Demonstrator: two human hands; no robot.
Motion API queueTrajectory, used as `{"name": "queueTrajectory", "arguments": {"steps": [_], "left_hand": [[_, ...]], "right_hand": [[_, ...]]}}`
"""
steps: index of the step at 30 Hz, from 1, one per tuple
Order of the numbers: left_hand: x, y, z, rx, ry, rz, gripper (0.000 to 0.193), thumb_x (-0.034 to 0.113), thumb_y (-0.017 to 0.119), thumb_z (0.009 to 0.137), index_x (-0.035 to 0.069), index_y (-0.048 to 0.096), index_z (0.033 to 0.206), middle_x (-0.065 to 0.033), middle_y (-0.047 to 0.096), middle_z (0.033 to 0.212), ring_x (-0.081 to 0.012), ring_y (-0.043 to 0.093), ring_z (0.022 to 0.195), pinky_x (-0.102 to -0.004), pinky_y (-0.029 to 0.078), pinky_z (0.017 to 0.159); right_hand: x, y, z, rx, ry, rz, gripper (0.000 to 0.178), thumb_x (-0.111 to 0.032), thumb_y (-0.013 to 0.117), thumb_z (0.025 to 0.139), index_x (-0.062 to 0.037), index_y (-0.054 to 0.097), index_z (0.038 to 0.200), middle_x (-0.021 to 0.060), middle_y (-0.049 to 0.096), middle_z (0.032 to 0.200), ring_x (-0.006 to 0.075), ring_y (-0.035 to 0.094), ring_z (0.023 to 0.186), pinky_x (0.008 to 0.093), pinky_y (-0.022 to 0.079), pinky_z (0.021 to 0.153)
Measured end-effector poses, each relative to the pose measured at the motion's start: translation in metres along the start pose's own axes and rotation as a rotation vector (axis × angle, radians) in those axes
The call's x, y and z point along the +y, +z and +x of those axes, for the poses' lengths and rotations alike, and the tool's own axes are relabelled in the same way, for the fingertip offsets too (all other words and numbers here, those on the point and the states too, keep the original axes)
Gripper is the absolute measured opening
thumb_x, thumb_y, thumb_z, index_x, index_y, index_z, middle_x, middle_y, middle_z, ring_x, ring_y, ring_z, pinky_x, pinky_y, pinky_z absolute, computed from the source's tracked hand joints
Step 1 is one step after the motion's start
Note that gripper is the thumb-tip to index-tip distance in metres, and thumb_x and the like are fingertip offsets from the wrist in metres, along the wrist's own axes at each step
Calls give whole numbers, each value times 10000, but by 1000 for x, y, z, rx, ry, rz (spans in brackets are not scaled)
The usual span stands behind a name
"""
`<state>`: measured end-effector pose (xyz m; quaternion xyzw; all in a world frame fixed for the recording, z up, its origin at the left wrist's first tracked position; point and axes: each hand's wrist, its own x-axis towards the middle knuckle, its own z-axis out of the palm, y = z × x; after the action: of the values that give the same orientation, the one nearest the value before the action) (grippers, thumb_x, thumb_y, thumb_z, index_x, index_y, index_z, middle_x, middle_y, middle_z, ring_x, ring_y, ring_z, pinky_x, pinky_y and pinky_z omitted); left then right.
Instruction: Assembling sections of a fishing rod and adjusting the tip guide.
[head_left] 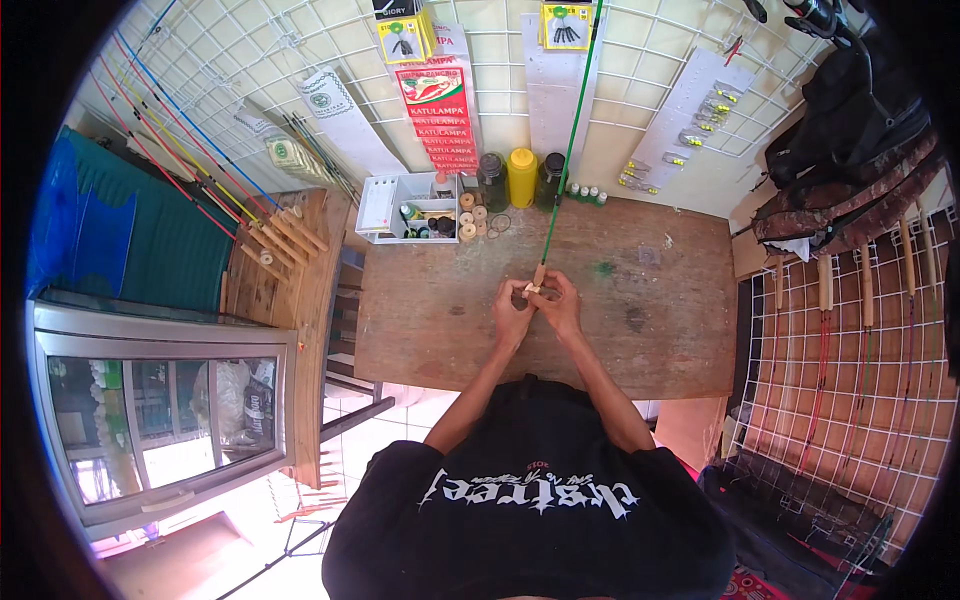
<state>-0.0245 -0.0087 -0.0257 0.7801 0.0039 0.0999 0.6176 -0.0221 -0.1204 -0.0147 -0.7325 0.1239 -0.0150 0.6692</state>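
Over the middle of the wooden table, both my hands are together at the butt of a thin green fishing rod (568, 150). The rod rises away from me toward the wall rack, leaning slightly right. Its short tan handle (540, 274) sits between my fingertips. My left hand (512, 308) pinches the handle's lower end from the left. From the right, the fingers of my right hand (560, 300) close around the same end. A small pale spot shows between the fingertips, too small to name.
At the table's (450, 320) back left is a white organizer box (375, 222) beside several cork rings (480, 214). Behind stand a yellow bottle (522, 178), two dark jars and small bottles (588, 194). More rods (290, 240) lean left; others hang on the right grid (850, 370).
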Motion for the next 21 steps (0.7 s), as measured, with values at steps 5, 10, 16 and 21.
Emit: {"name": "queueTrajectory", "arguments": {"steps": [5,10,16,21], "left_hand": [[8,-38,25,-522,-172,-265,460,78,722,751,94,548,1177,-34,599,988,-129,537,912,-272,453,761],[4,-51,59,-599,-336,-228,300,42,556,836,68,590,1133,-73,569,1140,-141,521,991,-284,421,884],[-21,-24,72,-736,-281,-155,281,-10,452,865,46,619,1084,-72,486,1269,-197,519,1073,-296,422,906],[-28,-10,71,-741,-276,-194,347,-66,439,840,39,626,1113,-116,409,1344,-251,452,1215,-316,385,1007]], "right_hand": [[-8,-6,-3,-20,48,118,549,-129,808,693,-28,551,1168,125,643,1050,176,648,841,283,538,662],[-20,-7,-6,-50,95,169,604,-91,809,684,-40,522,1212,144,637,1057,167,650,812,271,538,649],[-12,-6,-1,-95,112,229,646,-29,794,684,-58,487,1252,136,627,1060,158,648,801,271,535,652],[-11,-6,-3,-92,113,271,661,-49,801,682,-65,490,1265,132,605,1099,135,631,828,259,529,642]]}}
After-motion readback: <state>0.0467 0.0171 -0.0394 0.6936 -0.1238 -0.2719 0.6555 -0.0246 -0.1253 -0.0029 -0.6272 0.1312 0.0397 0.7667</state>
